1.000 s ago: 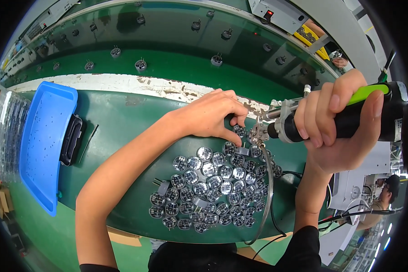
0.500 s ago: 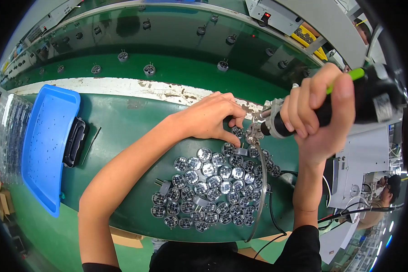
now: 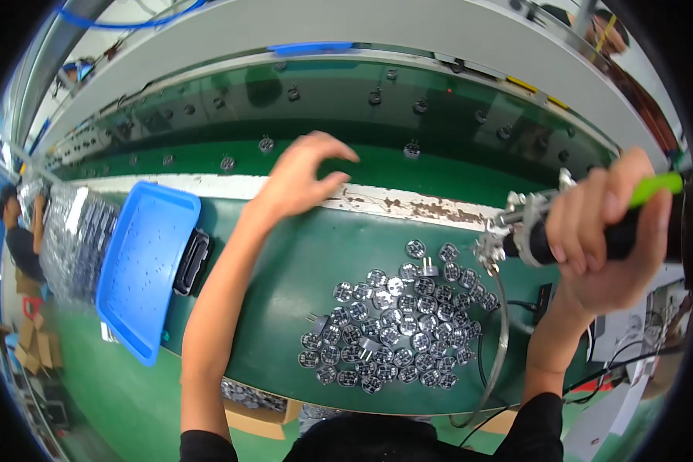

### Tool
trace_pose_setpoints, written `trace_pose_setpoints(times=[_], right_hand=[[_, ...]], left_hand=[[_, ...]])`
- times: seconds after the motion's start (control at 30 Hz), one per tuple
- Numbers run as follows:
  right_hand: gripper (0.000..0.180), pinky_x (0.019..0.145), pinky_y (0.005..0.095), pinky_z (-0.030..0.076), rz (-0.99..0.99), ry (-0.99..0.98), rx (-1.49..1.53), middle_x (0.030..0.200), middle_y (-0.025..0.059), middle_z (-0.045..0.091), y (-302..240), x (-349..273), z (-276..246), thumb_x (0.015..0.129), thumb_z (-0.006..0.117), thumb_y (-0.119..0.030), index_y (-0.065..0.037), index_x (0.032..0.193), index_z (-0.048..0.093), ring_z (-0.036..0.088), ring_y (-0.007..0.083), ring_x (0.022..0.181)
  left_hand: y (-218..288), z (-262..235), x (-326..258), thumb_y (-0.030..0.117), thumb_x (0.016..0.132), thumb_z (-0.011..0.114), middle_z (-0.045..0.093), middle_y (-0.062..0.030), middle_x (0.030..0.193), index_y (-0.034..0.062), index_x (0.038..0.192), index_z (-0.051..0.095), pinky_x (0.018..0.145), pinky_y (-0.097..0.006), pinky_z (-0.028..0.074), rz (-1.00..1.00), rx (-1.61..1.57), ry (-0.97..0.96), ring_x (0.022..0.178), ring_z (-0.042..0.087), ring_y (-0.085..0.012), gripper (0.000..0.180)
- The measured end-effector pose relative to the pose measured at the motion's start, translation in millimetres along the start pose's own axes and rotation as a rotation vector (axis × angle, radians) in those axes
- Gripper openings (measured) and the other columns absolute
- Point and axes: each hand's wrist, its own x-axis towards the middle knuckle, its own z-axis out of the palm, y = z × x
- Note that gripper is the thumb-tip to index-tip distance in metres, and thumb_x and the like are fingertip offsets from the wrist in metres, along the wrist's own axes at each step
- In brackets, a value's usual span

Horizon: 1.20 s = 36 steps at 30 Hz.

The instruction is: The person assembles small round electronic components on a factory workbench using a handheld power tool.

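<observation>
My left hand (image 3: 304,175) is above the white ledge (image 3: 377,199), reaching over the edge of the green belt. Its fingers are curved and apart, with nothing between them. A round plug part (image 3: 266,144) sits on the belt just past that hand. On the right, my right hand (image 3: 608,239) is wrapped round a black power screwdriver (image 3: 541,237) with a bright green lever. Its metal head (image 3: 490,250) points left, and a clear hose (image 3: 503,331) hangs from it. Below lie several round plug parts (image 3: 393,317) in a cluster, most with their inner components facing up.
A blue tray (image 3: 142,266) with small dark bits stands at the left, beside a black holder (image 3: 192,262). Wrapped clear plastic trays (image 3: 77,246) are stacked farther left. More plug parts (image 3: 412,149) sit along the belt. Black cables (image 3: 481,362) lie at the right; another person (image 3: 23,231) is at far left.
My left hand has let go of a plug part by the screwdriver and moved up and left to the belt. The right hand keeps its grip. The whole view has shifted.
</observation>
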Motion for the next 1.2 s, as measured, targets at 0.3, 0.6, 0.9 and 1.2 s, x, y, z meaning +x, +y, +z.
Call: trace_pose_setpoints(times=[0.3,0.6,0.9,1.2], right_hand=[[0.041,0.039,0.0241,0.031,0.122,0.218,-0.283,0.049,-0.0058,0.031,11.1,11.1,8.3,0.113,0.029,-0.036,-0.007,0.092,0.049,0.026,0.0058,0.037],[0.049,0.044,0.0256,0.038,0.056,-0.158,-0.072,0.053,-0.0033,0.04,11.1,15.9,-4.6,0.113,0.022,-0.047,-0.009,0.097,0.048,0.035,0.0092,0.039],[0.043,0.052,0.0275,0.041,0.245,-0.197,-0.057,0.055,-0.0036,0.041,43.0,19.6,-14.8,0.11,0.024,-0.044,-0.01,0.096,0.047,0.038,0.0098,0.041],[0.042,0.053,0.0282,0.042,0.234,-0.192,-0.039,0.056,-0.003,0.042,56.4,15.6,-14.3,0.11,0.025,-0.044,-0.01,0.098,0.047,0.039,0.0104,0.043]], left_hand=[[-23.2,7.0,-3.3,0.021,0.08,0.083,0.073,-0.0138,0.099,0.001,0.106,0.075,0.082,-0.04,0.054,-0.35,0.248,0.136,0.086,0.068,-0.0283,0.034],[56.5,93.4,21.6,0.022,0.082,0.083,0.069,-0.0084,0.104,0.0051,0.106,0.072,0.095,-0.043,0.05,0.376,-0.202,-0.162,0.104,0.061,-0.0316,0.031],[53.7,102.4,13.2,0.024,0.077,0.086,0.068,-0.0051,0.102,0.006,0.095,0.07,0.096,-0.042,0.046,0.341,-0.303,-0.139,0.105,0.06,-0.0283,0.03],[51.7,106.9,10.1,0.025,0.077,0.086,0.068,-0.005,0.105,0.0056,0.101,0.072,0.097,-0.042,0.046,0.336,-0.296,-0.126,0.106,0.059,-0.0282,0.034]])
